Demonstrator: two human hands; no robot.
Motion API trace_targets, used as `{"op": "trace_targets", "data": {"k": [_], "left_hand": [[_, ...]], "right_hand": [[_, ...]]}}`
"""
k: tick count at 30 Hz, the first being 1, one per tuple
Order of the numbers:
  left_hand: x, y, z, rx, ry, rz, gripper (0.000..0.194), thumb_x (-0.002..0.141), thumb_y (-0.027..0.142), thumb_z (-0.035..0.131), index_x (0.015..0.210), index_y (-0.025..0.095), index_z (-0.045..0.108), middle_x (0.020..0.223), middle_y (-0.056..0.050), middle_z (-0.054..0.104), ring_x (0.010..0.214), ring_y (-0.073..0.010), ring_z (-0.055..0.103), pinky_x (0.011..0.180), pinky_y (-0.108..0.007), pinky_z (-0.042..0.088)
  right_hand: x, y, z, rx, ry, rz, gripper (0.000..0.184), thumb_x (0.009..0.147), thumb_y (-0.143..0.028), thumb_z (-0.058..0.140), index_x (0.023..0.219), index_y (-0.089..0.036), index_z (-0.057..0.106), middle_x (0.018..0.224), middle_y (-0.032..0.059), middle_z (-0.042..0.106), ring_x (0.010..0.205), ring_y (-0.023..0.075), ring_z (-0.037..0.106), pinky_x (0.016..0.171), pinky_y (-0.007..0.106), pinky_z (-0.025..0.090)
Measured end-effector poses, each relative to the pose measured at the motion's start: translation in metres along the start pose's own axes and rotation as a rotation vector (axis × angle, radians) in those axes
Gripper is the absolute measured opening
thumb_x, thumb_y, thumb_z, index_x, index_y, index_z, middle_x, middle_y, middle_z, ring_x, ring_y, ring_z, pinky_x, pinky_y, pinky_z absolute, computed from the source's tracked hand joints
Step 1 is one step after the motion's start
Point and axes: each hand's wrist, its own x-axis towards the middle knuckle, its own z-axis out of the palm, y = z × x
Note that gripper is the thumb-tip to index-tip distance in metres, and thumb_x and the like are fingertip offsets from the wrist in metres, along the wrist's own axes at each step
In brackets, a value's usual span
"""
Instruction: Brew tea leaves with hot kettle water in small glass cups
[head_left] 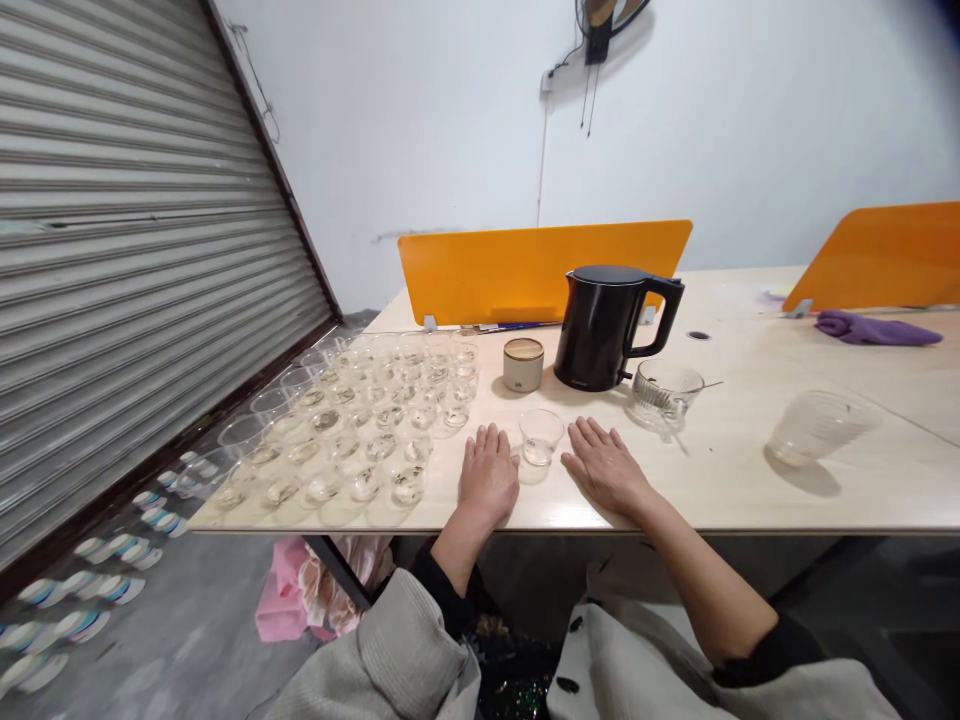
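My left hand [489,476] lies flat on the table near its front edge, palm down, holding nothing. On the other side of a clear plastic cup [541,436] my right hand [604,464] rests flat too, fingers stretched forward. The cup stands upright between the two hands and looks empty. Behind it are a small beige canister [523,368] with a wooden lid and a black electric kettle [600,335]. To the right of the kettle sits a ribbed glass bowl [666,392] with a thin utensil handle sticking out.
Many clear cups [381,445] with dark bits at the bottom fill the table's left side in rows. A stack of clear cups [821,428] lies at the right, with a purple cloth [877,328] farther back. An orange divider [487,278] stands behind the kettle.
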Motion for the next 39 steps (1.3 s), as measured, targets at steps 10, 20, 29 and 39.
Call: {"op": "trace_targets", "data": {"k": [10,20,29,39], "left_hand": [[0.0010,-0.0001,0.0007,-0.009,-0.006,-0.004,0.056,0.108,0.031,0.033,0.157,0.006,0.041,0.168,-0.018,0.033,0.159,-0.0334,0.025,0.130,-0.052,0.023],[0.0009,-0.0008,0.0033,0.023,0.015,0.006,0.055,0.108,0.031,0.035,0.156,0.006,0.042,0.167,-0.018,0.035,0.157,-0.0336,0.028,0.129,-0.052,0.025],[0.0009,-0.0001,0.0024,0.011,0.019,0.000,0.055,0.108,0.031,0.033,0.156,0.007,0.042,0.167,-0.018,0.035,0.158,-0.0330,0.027,0.129,-0.052,0.025],[0.0009,-0.0001,0.0007,-0.011,-0.004,-0.003,0.056,0.108,0.032,0.033,0.157,0.005,0.041,0.168,-0.018,0.033,0.159,-0.0336,0.025,0.130,-0.052,0.022]], "right_hand": [[-0.0005,-0.0015,-0.0026,-0.007,-0.017,0.013,0.071,0.104,-0.045,0.027,0.162,-0.005,0.034,0.171,0.0187,0.025,0.159,0.0332,0.019,0.127,0.056,0.018],[-0.0002,0.0005,0.0022,0.001,0.019,0.002,0.070,0.104,-0.045,0.028,0.161,-0.007,0.037,0.170,0.0188,0.028,0.159,0.0334,0.022,0.127,0.057,0.020],[-0.0001,0.0009,0.0010,0.014,0.012,0.008,0.070,0.103,-0.046,0.028,0.161,-0.009,0.037,0.170,0.0179,0.028,0.159,0.0335,0.021,0.127,0.057,0.019],[-0.0009,0.0002,0.0007,-0.003,0.005,0.009,0.071,0.103,-0.046,0.026,0.161,-0.006,0.036,0.171,0.0187,0.027,0.159,0.0329,0.021,0.127,0.056,0.020]]}}
